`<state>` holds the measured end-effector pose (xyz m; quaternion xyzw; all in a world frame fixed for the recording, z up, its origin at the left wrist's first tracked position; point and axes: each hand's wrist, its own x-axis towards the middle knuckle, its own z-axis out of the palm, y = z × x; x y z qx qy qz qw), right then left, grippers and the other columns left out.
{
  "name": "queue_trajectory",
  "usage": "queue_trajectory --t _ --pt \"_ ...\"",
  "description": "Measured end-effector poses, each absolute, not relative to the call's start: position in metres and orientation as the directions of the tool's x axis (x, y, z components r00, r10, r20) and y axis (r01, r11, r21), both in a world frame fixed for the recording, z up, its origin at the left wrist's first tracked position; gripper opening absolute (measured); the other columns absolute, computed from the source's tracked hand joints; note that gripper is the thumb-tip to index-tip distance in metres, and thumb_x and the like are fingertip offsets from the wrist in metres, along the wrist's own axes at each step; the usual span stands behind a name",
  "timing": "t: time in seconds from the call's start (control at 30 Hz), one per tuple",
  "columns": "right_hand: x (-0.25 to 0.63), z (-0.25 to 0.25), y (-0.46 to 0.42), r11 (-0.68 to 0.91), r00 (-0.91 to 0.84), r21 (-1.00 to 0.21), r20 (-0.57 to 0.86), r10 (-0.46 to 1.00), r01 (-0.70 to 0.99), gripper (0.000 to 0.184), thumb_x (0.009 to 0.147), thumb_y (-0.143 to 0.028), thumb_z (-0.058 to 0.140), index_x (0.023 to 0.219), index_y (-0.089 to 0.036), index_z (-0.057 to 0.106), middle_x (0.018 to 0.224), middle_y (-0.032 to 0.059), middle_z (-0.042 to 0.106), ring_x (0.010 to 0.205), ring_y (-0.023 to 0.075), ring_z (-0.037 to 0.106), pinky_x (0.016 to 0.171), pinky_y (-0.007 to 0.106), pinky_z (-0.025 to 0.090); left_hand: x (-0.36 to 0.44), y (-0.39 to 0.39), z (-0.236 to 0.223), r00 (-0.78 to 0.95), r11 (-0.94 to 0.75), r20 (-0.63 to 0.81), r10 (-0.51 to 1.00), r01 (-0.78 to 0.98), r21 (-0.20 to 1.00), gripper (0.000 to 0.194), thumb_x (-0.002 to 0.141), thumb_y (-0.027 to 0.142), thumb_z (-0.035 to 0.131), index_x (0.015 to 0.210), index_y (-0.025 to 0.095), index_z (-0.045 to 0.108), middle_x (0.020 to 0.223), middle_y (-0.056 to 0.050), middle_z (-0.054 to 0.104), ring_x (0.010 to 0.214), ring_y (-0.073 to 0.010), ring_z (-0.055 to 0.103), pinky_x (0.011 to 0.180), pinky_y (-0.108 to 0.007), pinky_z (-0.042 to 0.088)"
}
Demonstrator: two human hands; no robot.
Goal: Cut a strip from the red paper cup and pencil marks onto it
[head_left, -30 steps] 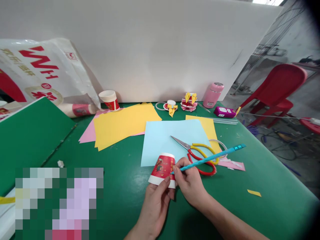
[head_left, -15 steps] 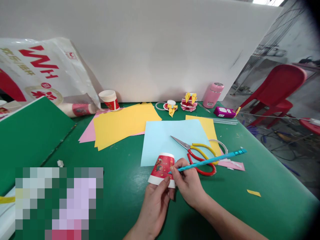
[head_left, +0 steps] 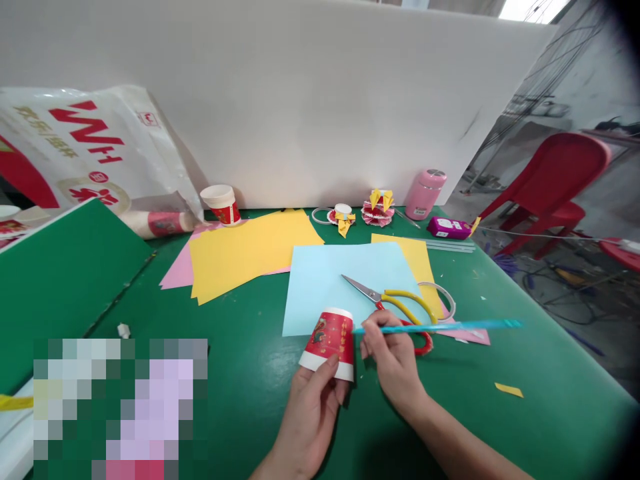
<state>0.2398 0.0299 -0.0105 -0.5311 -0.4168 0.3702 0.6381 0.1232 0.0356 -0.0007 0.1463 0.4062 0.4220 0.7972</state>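
A red paper cup (head_left: 329,340) with white edges and gold print is in my left hand (head_left: 314,410), tilted, its narrow end away from me. My left thumb presses on its lower side. My right hand (head_left: 393,357) is closed around a blue pencil (head_left: 450,327), whose tip is close to the cup's right edge; whether it touches I cannot tell. Scissors (head_left: 390,298) with yellow and red handles lie just beyond my right hand, partly hidden by it. They rest on a light blue sheet of paper (head_left: 320,273).
Yellow paper (head_left: 250,247) lies at the left back, by an upright paper cup (head_left: 221,204). Along the white board stand paper-decorated pieces (head_left: 379,208) and a pink flask (head_left: 425,193). A roll of tape (head_left: 451,300) sits right of the scissors. A red chair (head_left: 555,187) stands beyond the table.
My right hand has moved right, taking the pencil tip off the cup's face to its right edge. The pencil now lies more level. The cup has turned slightly, showing its gold print.
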Motion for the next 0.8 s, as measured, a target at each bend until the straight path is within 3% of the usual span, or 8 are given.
queue_trajectory --t 0.1,0.17,0.27,0.4,0.5,0.63,0.8 --pt "0.246 -0.007 0.033 0.227 0.535 -0.973 0.206 0.820 0.026 0.016 0.088 -0.033 0.040 0.093 -0.021 0.050 0.057 -0.0048 0.045 0.053 0.0120 0.046 0.055 0.025 0.041 0.123 0.035 0.003 0.340 0.613 -0.527 0.779 -0.589 0.527 0.023 0.068 0.016 0.065 0.091 0.015 0.065 0.081 -0.004 0.066 0.067 -0.0104 0.057 0.060 -0.020 0.044" --pt "0.248 -0.002 0.034 0.202 0.542 -0.972 0.233 0.807 0.117 0.018 0.088 -0.033 0.041 0.097 -0.021 0.052 0.079 0.0021 0.057 0.077 0.0163 0.054 0.073 0.031 0.044 0.122 0.035 0.004 0.391 0.632 -0.507 0.768 -0.593 0.500 0.027 0.068 0.016 0.065 0.095 0.015 0.065 0.083 -0.005 0.066 0.068 -0.0114 0.057 0.062 -0.021 0.045" --pt "0.248 0.006 0.033 0.177 0.440 -0.980 0.200 0.875 0.092 0.024 0.085 -0.035 0.044 0.103 -0.020 0.049 0.113 0.0083 0.053 0.105 0.0221 0.048 0.089 0.037 0.038 0.121 0.034 0.006 0.484 0.665 -0.457 0.746 -0.581 0.470 0.027 0.070 0.016 0.062 0.097 0.014 0.065 0.087 -0.008 0.067 0.075 -0.0149 0.059 0.066 -0.024 0.046" --pt "0.242 0.010 0.031 0.090 0.345 -0.996 0.087 0.935 0.007 0.025 0.084 -0.039 0.043 0.101 -0.021 0.049 0.103 0.0069 0.055 0.088 0.0212 0.055 0.075 0.033 0.046 0.120 0.030 0.007 0.537 0.674 -0.408 0.739 -0.571 0.469 0.031 0.071 0.016 0.061 0.102 0.015 0.063 0.095 -0.010 0.066 0.085 -0.0181 0.059 0.073 -0.026 0.045" --pt "0.238 0.006 0.031 0.041 0.321 -0.999 0.031 0.947 -0.026 0.023 0.084 -0.041 0.043 0.096 -0.022 0.049 0.098 0.0061 0.057 0.077 0.0197 0.057 0.064 0.030 0.047 0.121 0.023 0.005 0.450 0.623 -0.431 0.782 -0.545 0.561 0.041 0.063 0.018 0.069 0.104 0.019 0.062 0.099 -0.009 0.066 0.091 -0.0207 0.058 0.079 -0.028 0.044" --pt "0.234 -0.001 0.031 0.019 0.255 -0.995 -0.007 0.967 -0.099 0.020 0.085 -0.039 0.045 0.096 -0.024 0.047 0.108 0.0056 0.056 0.085 0.0195 0.057 0.070 0.030 0.048 0.123 0.017 0.000 0.309 0.547 -0.452 0.837 -0.501 0.671 0.051 0.059 0.019 0.072 0.109 0.023 0.060 0.107 -0.007 0.064 0.102 -0.0245 0.054 0.087 -0.032 0.040" --pt "0.234 -0.005 0.031 0.007 0.226 -0.991 -0.023 0.974 -0.131 0.021 0.085 -0.037 0.046 0.101 -0.023 0.045 0.112 0.0069 0.057 0.098 0.0205 0.055 0.082 0.033 0.046 0.125 0.022 -0.001 0.307 0.601 -0.548 0.778 -0.617 0.508 0.044 0.065 0.016 0.064 0.109 0.018 0.059 0.100 -0.008 0.066 0.098 -0.0246 0.057 0.089 -0.037 0.040"
